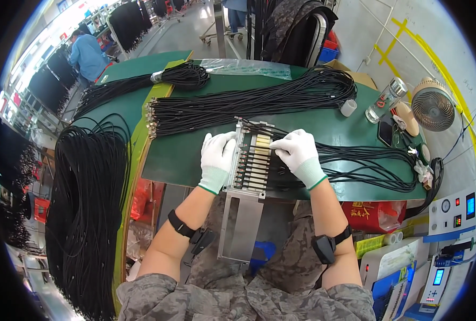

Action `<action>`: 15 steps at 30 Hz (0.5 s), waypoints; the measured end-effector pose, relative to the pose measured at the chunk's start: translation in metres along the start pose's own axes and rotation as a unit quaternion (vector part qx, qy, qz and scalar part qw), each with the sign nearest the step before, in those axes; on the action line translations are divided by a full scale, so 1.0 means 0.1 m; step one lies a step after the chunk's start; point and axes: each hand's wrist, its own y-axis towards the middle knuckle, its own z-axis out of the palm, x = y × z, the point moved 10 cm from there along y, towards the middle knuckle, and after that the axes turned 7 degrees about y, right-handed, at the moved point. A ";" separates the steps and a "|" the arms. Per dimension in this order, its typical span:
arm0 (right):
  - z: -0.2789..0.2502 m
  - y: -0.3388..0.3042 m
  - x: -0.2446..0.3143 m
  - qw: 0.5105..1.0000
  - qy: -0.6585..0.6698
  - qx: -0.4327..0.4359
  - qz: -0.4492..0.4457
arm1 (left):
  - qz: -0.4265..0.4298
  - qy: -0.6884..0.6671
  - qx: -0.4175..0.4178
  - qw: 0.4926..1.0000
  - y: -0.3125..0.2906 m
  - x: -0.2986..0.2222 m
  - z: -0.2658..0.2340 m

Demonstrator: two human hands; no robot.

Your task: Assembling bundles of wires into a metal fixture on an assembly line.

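A long metal fixture (244, 214) lies across the table's front edge and juts out over my lap. Its upper part carries a row of pale slots (258, 166) with black cable ends set in them and small connectors along the left rail. My left hand (216, 156), in a white glove, is closed at the fixture's left edge; the fingertips are partly hidden. On the other side my right hand (299, 154), gloved too, pinches a thin black cable at the slots. More black cables (366, 155) run from the fixture to the right over the green table.
Bundled black cables (248, 101) with metal ends lie behind the fixture. Another cable bundle (91, 214) hangs at the left. On the right stand a glass bottle (386, 100), a fan (433, 104), a phone (385, 132) and a white tape roll (348, 108). A person (88, 56) works far left.
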 end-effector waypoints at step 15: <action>0.04 -0.01 0.06 0.999 -0.016 0.026 -0.008 | 0.034 -0.024 0.020 0.999 0.00 -0.15 -0.02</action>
